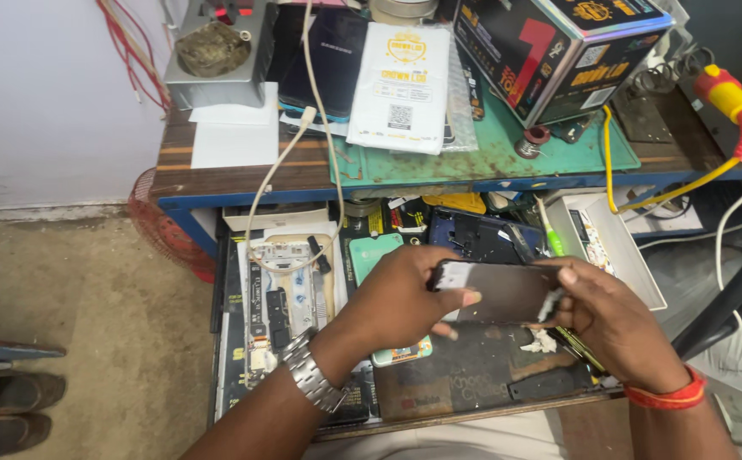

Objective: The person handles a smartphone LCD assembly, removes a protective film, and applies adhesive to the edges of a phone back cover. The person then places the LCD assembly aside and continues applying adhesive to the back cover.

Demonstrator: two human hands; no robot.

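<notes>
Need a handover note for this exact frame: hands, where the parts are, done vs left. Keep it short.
Left hand grips the dark phone screen panel by its left end, above the open drawer.
Right hand holds the panel's right end and pinches a small white wad against it.
Another white scrap lies on the dark plate below.
An opened phone frame sits at the drawer's left.
Done: panel lifted free. Left: cannot tell how much wiping remains.

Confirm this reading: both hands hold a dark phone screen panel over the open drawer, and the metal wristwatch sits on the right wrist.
Not quite. The head view shows the metal wristwatch on the left wrist; the right wrist carries a red band. The rest stands: the left hand and right hand hold the dark phone screen panel over the open drawer.
</notes>
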